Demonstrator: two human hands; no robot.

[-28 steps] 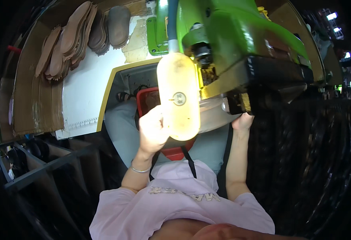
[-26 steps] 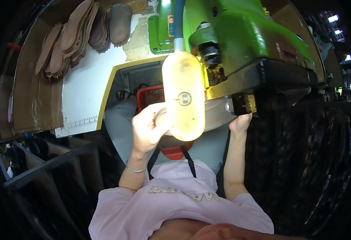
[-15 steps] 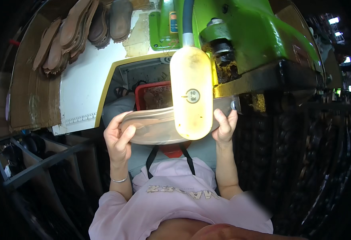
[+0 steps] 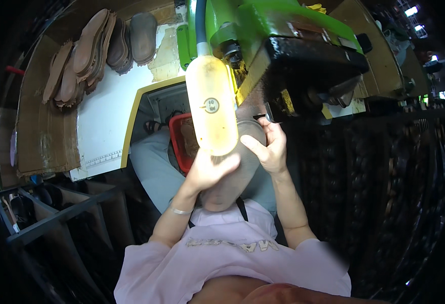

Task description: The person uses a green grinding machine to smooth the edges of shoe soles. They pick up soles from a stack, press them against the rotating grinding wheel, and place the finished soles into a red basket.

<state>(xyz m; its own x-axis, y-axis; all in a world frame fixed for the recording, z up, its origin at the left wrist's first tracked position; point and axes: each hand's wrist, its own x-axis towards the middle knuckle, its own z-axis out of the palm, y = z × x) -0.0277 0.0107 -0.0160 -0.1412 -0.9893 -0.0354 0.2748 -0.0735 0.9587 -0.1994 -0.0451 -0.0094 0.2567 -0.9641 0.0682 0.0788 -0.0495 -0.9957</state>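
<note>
A greyish-brown shoe sole [image 4: 244, 167] is tilted in front of my lap, its lower end close to my shirt and its upper end near the machine's dark working head [image 4: 283, 104]. My right hand [image 4: 271, 149] grips the upper right end, thumb lying on the face and fingers behind the edge. Over the sole's left side is my left hand [image 4: 206, 172], slightly blurred, its thumb across the face and its other fingers mostly hidden. A glowing oval lamp [image 4: 212, 111] on a flexible neck covers part of the sole's upper left.
The green machine [image 4: 263, 25] rises ahead. Several soles [image 4: 91, 45] with ragged edges lie on the white table [image 4: 98, 126] at the left, beside cardboard [image 4: 42, 121]. A red bin [image 4: 182, 147] stands below the table's cut-out. Dark racks [image 4: 65, 207] flank both sides.
The sole has turned from lying crosswise to pointing lengthwise toward my body. My left hand has moved right and inward along it; my right hand has shifted slightly left. The view has shifted too.
</note>
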